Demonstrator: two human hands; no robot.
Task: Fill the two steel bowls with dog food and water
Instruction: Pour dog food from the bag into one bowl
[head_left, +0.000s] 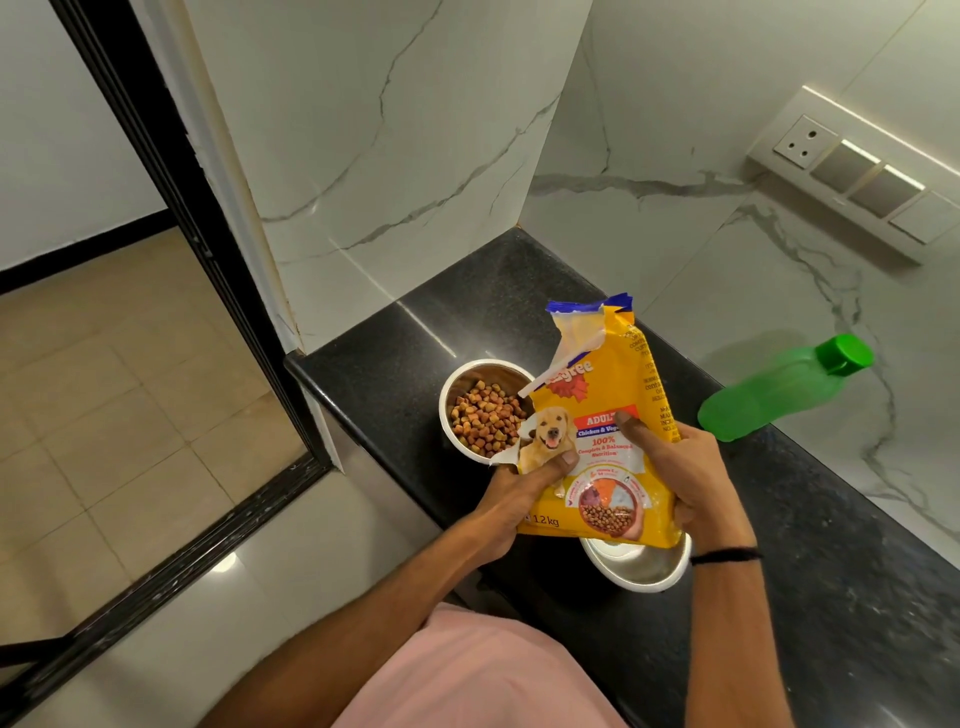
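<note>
A yellow dog food bag (605, 415) with a torn-open top is held upright above the black counter (831, 545). My left hand (514, 493) grips its lower left corner, and my right hand (685, 473) grips its right side. Behind the bag's left edge stands a steel bowl (480, 410) holding brown kibble. A second steel bowl (636, 564) sits under the bag's bottom, partly hidden, and its visible inside looks bare. A green plastic bottle (779, 392) with a green cap stands at the right by the wall.
Marble walls close the counter at the back and right, with a switch and socket panel (857, 171) high on the right wall. The counter's edge drops to a tiled floor (130, 415) on the left, beside a black-framed doorway.
</note>
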